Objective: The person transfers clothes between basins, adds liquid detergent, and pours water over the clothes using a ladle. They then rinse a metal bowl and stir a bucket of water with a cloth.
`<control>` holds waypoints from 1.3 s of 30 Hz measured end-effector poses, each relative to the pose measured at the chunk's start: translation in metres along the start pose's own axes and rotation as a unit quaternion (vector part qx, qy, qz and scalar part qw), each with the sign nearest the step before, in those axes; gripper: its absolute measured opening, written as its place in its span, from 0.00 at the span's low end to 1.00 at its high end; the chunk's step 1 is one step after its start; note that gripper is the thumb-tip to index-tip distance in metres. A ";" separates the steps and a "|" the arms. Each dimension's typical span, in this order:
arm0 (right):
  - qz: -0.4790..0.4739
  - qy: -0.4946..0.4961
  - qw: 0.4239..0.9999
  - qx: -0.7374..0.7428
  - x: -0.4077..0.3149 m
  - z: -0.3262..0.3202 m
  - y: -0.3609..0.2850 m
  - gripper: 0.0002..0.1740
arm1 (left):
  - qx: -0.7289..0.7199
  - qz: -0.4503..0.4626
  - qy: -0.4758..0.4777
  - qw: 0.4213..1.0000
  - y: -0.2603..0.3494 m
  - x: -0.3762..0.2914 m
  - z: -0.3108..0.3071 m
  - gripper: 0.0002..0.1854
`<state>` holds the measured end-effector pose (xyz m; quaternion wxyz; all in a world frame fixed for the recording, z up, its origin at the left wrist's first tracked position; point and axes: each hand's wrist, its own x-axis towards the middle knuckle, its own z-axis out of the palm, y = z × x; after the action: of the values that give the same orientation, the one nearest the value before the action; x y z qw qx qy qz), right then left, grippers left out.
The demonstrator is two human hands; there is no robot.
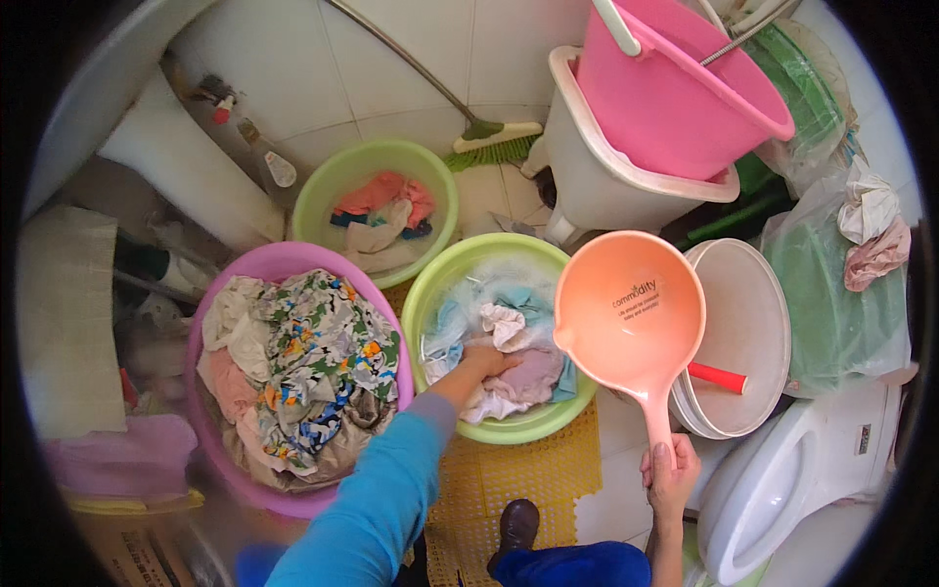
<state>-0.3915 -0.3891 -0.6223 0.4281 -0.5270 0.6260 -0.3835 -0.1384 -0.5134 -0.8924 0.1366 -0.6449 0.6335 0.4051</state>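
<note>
My left hand [483,362] reaches down into a light green plastic basin [506,433] with soapy water and wet clothes. It touches a pale mauve cloth [530,376]; its fingertips are partly hidden, so its grip cannot be made out. Light blue garments [455,319] and a crumpled white cloth [503,325] lie around it. My right hand [671,469] is closed around the handle of a peach plastic water ladle [631,315]. The ladle's bowl faces me, bears printed writing, and covers part of the basin's right rim.
A purple basin [246,499] heaped with clothes stands left. Behind is another green basin [302,213] with soaking laundry. A white bucket [733,330] and a toilet [763,499] are right. A pink bucket [675,95] and a broom [499,139] stand behind; yellow mats [477,484] cover some floor.
</note>
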 end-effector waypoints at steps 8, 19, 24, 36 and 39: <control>0.017 -0.016 0.998 0.054 0.003 0.004 0.012 0.12 | 0.149 -0.011 0.117 0.982 -0.008 -0.112 0.005 0.43; -0.008 -0.047 0.999 0.007 -0.015 0.006 -0.001 0.14 | 0.010 0.122 -0.016 0.992 -0.022 -0.110 -0.032 0.31; -0.017 -0.041 0.999 0.005 -0.016 0.006 0.000 0.15 | 0.057 0.042 0.514 0.855 -0.155 -0.220 -0.075 0.10; -0.042 -0.092 0.994 -0.030 -0.029 0.018 -0.010 0.15 | -0.480 0.077 0.529 0.696 -0.300 -0.338 -0.172 0.16; -0.035 -0.081 0.996 0.006 -0.028 0.017 -0.007 0.15 | -0.625 0.235 0.477 0.571 -0.253 -0.393 -0.217 0.15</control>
<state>-0.3709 -0.3626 -0.6173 0.4670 -0.5755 0.5680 -0.3580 0.2231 -0.3450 -0.5669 -0.7226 -0.4983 0.3251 0.3519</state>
